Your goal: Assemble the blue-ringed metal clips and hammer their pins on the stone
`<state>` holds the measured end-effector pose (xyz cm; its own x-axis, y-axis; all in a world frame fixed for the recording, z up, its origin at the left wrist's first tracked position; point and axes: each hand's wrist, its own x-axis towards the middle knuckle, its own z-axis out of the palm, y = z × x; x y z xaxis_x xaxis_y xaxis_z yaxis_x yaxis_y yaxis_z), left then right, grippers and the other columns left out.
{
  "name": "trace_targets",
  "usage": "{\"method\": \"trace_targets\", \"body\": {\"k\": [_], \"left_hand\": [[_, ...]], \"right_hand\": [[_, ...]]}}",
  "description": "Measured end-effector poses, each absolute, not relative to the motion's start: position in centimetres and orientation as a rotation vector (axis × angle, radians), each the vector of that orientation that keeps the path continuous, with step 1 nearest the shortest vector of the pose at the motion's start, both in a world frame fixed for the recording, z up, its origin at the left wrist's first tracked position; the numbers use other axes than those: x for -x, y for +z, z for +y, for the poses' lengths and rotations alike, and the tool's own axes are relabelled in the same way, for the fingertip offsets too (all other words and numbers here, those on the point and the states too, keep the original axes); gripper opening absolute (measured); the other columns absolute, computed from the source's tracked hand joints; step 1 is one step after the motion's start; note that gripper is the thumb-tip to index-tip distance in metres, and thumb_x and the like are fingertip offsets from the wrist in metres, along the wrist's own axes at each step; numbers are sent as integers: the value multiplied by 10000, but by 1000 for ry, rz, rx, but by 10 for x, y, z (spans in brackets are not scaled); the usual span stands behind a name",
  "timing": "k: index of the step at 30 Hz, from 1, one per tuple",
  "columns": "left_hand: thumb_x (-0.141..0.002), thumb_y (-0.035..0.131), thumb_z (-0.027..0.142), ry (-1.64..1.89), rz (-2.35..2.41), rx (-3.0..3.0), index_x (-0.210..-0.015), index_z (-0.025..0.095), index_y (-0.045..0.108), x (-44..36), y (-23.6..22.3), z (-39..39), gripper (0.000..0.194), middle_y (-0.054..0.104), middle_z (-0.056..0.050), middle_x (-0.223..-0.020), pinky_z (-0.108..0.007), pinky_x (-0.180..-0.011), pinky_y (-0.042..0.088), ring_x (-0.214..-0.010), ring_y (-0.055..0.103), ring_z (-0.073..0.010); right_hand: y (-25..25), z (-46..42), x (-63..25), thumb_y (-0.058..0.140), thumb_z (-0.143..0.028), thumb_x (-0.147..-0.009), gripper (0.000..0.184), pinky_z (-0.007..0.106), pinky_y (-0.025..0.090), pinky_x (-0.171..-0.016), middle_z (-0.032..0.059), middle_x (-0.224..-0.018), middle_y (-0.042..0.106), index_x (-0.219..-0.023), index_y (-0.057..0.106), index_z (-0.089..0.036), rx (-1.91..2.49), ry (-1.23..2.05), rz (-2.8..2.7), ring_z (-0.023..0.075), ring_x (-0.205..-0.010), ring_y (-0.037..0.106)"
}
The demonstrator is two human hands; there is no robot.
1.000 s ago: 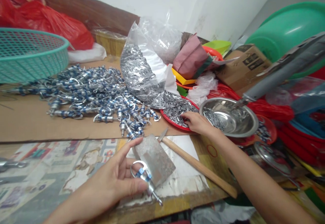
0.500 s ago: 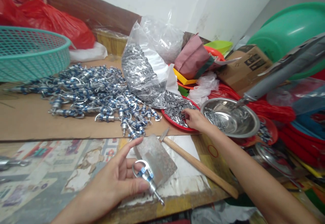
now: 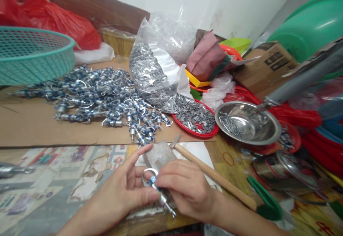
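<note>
My left hand [image 3: 120, 191] is closed around a small silver-and-blue metal fitting [image 3: 165, 203], with a curved silver hook at its upper end and a thin rod pointing down and right. The left index finger stretches toward a flat metal block [image 3: 160, 154]. My right hand [image 3: 190, 187] pinches at the fitting's right side; its fingertips hide whatever is between them. Behind the block lies a hammer [image 3: 214, 175] with a wooden handle. A red plate [image 3: 203, 135] bears many small flat metal pieces [image 3: 194, 116]. Similar fittings form a pile [image 3: 102, 93] on cardboard.
A steel bowl [image 3: 257, 136] with metal pins stands right of the plate, beneath a grey tool [image 3: 302, 73] reaching in from the right. A clear bag [image 3: 150, 75] of metal pieces leans behind. At the left is a turquoise basket [image 3: 34, 63]. A tin [image 3: 278, 168] sits at the right.
My right hand has come back from the metal pieces on the red plate to the fitting. My left hand keeps holding the fitting in nearly the same place.
</note>
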<state>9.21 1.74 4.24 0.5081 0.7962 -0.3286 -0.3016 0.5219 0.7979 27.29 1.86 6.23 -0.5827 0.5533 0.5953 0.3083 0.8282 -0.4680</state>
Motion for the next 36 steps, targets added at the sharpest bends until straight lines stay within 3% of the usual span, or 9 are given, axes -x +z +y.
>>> {"method": "trace_targets", "body": {"k": [3, 9, 14, 19, 23, 26, 29, 33, 36], "left_hand": [[-637, 792, 190, 732, 748, -751, -1387, 275, 211, -91, 40, 18, 953, 654, 24, -786, -278, -663, 433, -716, 607, -152], [-640, 790, 172, 743, 769, -727, -1378, 265, 217, -92, 42, 18, 940, 643, 45, -756, -247, -633, 417, -669, 581, -118], [-645, 790, 170, 733, 738, -721, -1389, 266, 163, -93, 40, 18, 977, 688, -2, -853, -268, -682, 442, -755, 630, -156], [-647, 789, 173, 727, 729, -721, -1389, 261, 161, -92, 38, 18, 977, 691, 0, -853, -264, -686, 453, -764, 633, -153], [-641, 792, 187, 723, 767, -735, -1385, 274, 200, -91, 38, 18, 954, 662, 33, -794, -250, -654, 449, -712, 619, -135], [-641, 791, 194, 708, 779, -751, -1393, 278, 193, -91, 37, 18, 965, 662, 23, -807, -258, -657, 451, -730, 627, -147], [-625, 800, 189, 720, 784, -740, -1396, 284, 191, -91, 35, 18, 987, 643, 30, -791, -268, -658, 458, -718, 621, -148], [-627, 802, 201, 725, 787, -741, -1391, 281, 196, -92, 36, 17, 978, 631, 33, -783, -265, -663, 451, -722, 613, -146], [-614, 810, 207, 731, 805, -729, -1377, 280, 226, -93, 41, 16, 964, 623, 45, -760, -259, -651, 442, -702, 606, -139]], "right_hand": [[68, 19, -278, 435, -60, -862, 229, 272, 491, -645, 95, -815, 664, -957, 637, -114, 782, 419, -2335, 169, -742, 595], [96, 23, -287, 535, -123, -866, 145, 237, 454, -649, 40, -731, 611, -813, 670, -125, 1032, 682, -2536, 152, -707, 565], [85, 24, -273, 525, -81, -850, 219, 238, 449, -640, 46, -765, 621, -967, 699, -143, 1049, 702, -2460, 151, -713, 562], [73, 22, -268, 491, -126, -879, 217, 243, 464, -653, 57, -791, 617, -953, 694, -137, 1048, 737, -2263, 150, -730, 570], [70, 20, -297, 477, -184, -910, 178, 261, 469, -784, 53, -926, 642, -1005, 627, -173, 1211, 559, -1964, 151, -878, 592], [56, 20, -330, 551, -252, -871, 207, 342, 481, -778, 68, -967, 632, -1065, 582, -189, 1563, 351, -2024, 206, -883, 598], [38, 16, -353, 553, -285, -862, 236, 396, 494, -739, 77, -911, 622, -1073, 580, -183, 1811, 356, -2251, 250, -851, 608], [41, 4, -357, 490, -264, -898, 162, 325, 513, -715, 67, -909, 623, -1022, 565, -190, 1737, 326, -2176, 211, -834, 626], [64, -11, -352, 486, -211, -902, 258, 250, 512, -751, 65, -993, 641, -1158, 521, -211, 1500, 235, -2207, 179, -904, 634]]}}
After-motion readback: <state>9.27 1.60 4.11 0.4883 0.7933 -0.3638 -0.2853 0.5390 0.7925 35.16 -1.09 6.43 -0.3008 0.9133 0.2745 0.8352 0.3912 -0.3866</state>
